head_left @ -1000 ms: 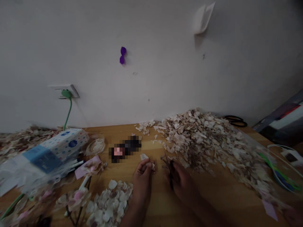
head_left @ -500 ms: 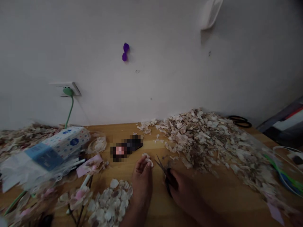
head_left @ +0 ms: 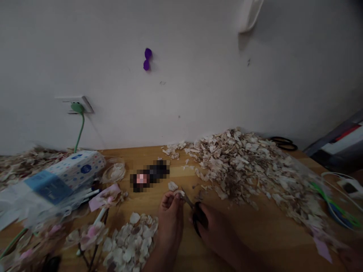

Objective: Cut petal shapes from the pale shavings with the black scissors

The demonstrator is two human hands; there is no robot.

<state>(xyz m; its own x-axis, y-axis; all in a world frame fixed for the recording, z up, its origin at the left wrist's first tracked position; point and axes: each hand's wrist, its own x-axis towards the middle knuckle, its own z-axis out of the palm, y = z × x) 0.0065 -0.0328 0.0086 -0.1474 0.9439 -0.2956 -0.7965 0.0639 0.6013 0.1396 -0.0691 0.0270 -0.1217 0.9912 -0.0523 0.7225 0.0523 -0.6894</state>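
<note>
My left hand (head_left: 170,213) pinches a small pale petal-like piece (head_left: 173,186) between thumb and fingers, its whitish tip standing out above them. My right hand (head_left: 214,226) is wrapped round the black handles of a pair of scissors (head_left: 189,202). The blades point up and left and reach the piece at my left fingertips. Whether they are cutting into it is too dark to tell. Beside my left wrist lies a heap of rounded, pale petal-like pieces (head_left: 132,241). A larger pile of ragged dry scraps (head_left: 238,166) spreads beyond my right hand.
A blue and white tissue pack (head_left: 65,173) lies on the wooden table (head_left: 193,253) at left, with artificial pink-white flowers (head_left: 90,234) in front. A pixelated dark object (head_left: 151,175) lies ahead of my hands. Cables (head_left: 334,207) run at right; the wall (head_left: 198,75) stands behind.
The scissors have moved closer, their blades now at the piece in my left fingers. That piece sticks up more above my fingertips. The whole view has shifted slightly.
</note>
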